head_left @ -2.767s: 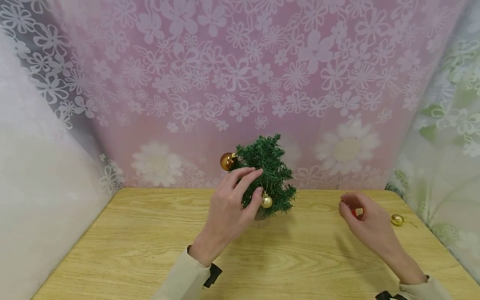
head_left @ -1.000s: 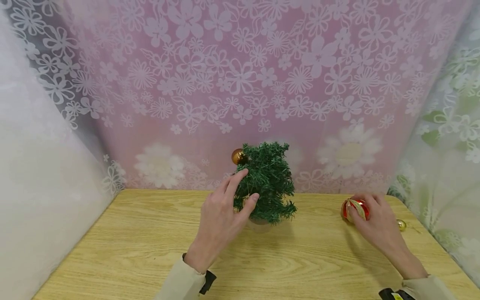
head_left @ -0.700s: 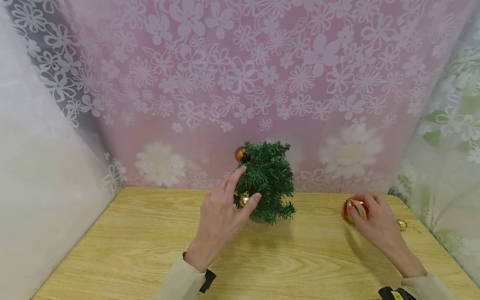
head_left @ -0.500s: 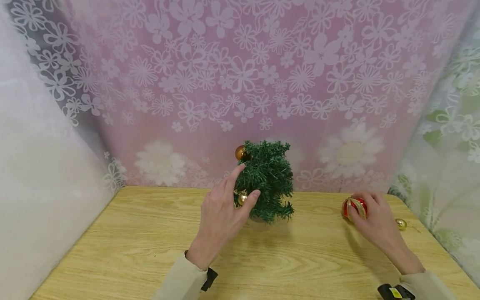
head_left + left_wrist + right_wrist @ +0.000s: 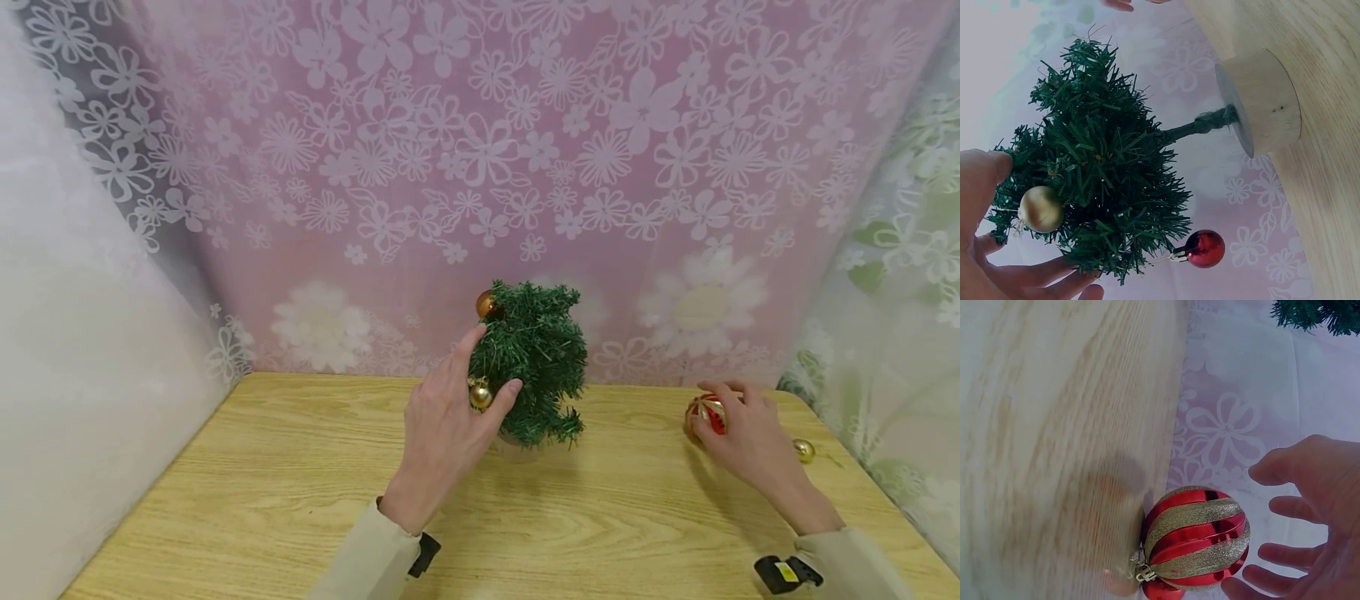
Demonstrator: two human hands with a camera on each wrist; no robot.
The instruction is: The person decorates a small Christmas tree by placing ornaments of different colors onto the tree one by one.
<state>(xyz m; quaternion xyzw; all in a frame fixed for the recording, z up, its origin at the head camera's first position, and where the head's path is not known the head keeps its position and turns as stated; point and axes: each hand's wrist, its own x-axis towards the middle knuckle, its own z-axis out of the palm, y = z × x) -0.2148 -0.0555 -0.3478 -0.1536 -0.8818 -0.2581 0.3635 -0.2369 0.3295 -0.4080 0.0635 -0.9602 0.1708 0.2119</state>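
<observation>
A small green Christmas tree stands on a round wooden base. My left hand is at its left side, thumb and fingers spread, touching the branches. Between thumb and fingers hangs a gold bauble. An amber bauble sits at the tree's upper left, and a small red bauble hangs low in the left wrist view. On the table's right, my right hand hovers at a large red-and-gold striped bauble. Its fingers are spread, apart from that bauble in the right wrist view.
Beside my right hand a small gold bauble lies on the wooden table. Another small red bauble peeks out below the striped one. A pink flowered cloth hangs behind the table's back edge.
The tree has turned: its gold bauble has moved left, the amber one right and slightly up. My right fingers have lifted off the striped bauble, which has rolled a little.
</observation>
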